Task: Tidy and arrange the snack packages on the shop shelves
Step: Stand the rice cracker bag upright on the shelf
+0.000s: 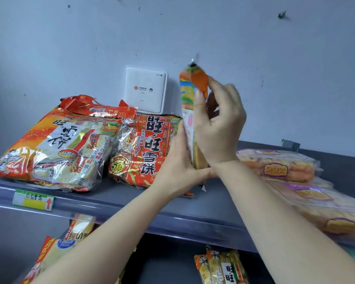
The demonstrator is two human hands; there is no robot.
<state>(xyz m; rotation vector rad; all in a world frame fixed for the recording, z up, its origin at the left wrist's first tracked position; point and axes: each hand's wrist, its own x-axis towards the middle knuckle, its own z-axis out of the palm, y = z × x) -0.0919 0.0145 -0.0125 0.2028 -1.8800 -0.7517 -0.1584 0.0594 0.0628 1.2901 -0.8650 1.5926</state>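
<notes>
A tall orange snack package (188,111) stands on edge on the grey top shelf (131,201). My right hand (219,124) pinches its upper part, fingers curled round the orange top fold. My left hand (180,160) grips its lower end, thumb wrapped under the base. Left of it, two red-and-orange rice cracker bags lean back: a large one (55,148) and a smaller red one (146,150) right beside my left hand. To the right lie clear packages with purple labels (279,167), stacked flat.
A white wifi router box (145,89) is fixed to the wall behind the bags. A green and yellow price tag (33,200) sits on the shelf's front rail. The lower shelf holds more snack packs at left (55,251) and at right (223,267).
</notes>
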